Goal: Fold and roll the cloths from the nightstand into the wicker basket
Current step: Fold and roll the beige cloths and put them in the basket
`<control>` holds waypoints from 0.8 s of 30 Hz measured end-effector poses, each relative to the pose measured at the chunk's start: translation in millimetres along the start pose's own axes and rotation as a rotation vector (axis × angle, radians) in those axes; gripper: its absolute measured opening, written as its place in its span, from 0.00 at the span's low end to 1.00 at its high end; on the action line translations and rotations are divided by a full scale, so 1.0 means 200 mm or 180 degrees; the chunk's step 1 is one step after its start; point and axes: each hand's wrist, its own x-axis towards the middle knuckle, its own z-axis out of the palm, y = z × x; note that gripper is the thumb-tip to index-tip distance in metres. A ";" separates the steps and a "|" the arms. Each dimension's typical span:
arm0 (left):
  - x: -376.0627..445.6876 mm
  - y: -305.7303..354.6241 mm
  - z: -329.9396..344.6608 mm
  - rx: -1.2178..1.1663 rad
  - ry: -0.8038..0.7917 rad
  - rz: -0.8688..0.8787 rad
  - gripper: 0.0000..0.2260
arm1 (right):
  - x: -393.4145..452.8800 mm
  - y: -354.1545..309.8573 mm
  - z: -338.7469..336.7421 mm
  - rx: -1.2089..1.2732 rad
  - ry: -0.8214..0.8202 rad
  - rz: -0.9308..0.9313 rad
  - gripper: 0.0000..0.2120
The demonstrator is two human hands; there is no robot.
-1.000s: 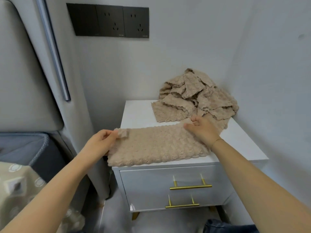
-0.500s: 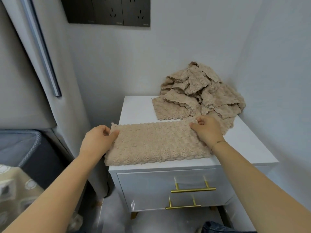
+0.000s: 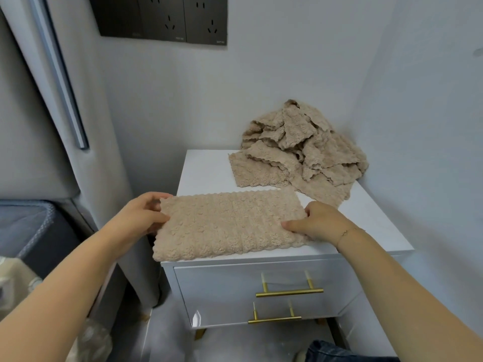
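A beige fluffy cloth, folded into a long strip, lies along the front edge of the white nightstand. My left hand pinches its left end, thumb on top and fingers beneath. At the cloth's right end, my right hand grips with curled fingers and the thumb pressed on the fabric. A heap of several more beige cloths is piled at the back right of the nightstand top. No wicker basket is in view.
The nightstand sits in a corner, walls behind and to the right. It has two drawers with gold handles. A grey upholstered headboard and bed edge stand to the left. Dark wall sockets are above.
The cloth's left end now lies flat and straight. My right hand slid from the far right corner toward me along the right edge. The view shifted slightly.
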 end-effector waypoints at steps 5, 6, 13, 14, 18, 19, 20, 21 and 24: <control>-0.10 0.00 0.00 -0.0262 -0.0257 -0.0024 0.10 | -0.01 -0.07 -0.01 0.0021 -0.0028 -0.0294 0.18; -0.11 -0.01 0.00 -0.0222 -0.0228 0.0019 0.11 | -0.01 -0.09 -0.01 0.0037 0.0050 -0.0419 0.15; -0.17 -0.05 -0.09 -0.0099 0.0038 -0.0311 0.08 | 0.08 -0.27 -0.04 0.0848 0.0908 -0.1279 0.15; -0.19 -0.05 -0.10 -0.0174 -0.0046 -0.0427 0.08 | 0.12 -0.32 -0.06 0.0864 0.0943 -0.1449 0.15; -0.29 -0.03 -0.09 0.0073 -0.0637 -0.0707 0.11 | 0.28 -0.53 -0.08 0.0612 0.0821 -0.2054 0.13; -0.30 -0.04 -0.08 0.0169 -0.0699 -0.0675 0.11 | 0.33 -0.60 -0.07 0.0445 0.0784 -0.2169 0.13; -0.32 -0.05 -0.07 0.0236 -0.0696 -0.0621 0.10 | 0.38 -0.66 -0.05 0.0273 0.0745 -0.2250 0.13; -0.33 -0.06 -0.06 0.0270 -0.0650 -0.0565 0.09 | 0.42 -0.71 -0.02 0.0066 0.0720 -0.2270 0.13; -0.35 -0.06 -0.01 0.0629 -0.0429 -0.0267 0.10 | 0.51 -0.78 0.07 -0.0845 0.0848 -0.2167 0.18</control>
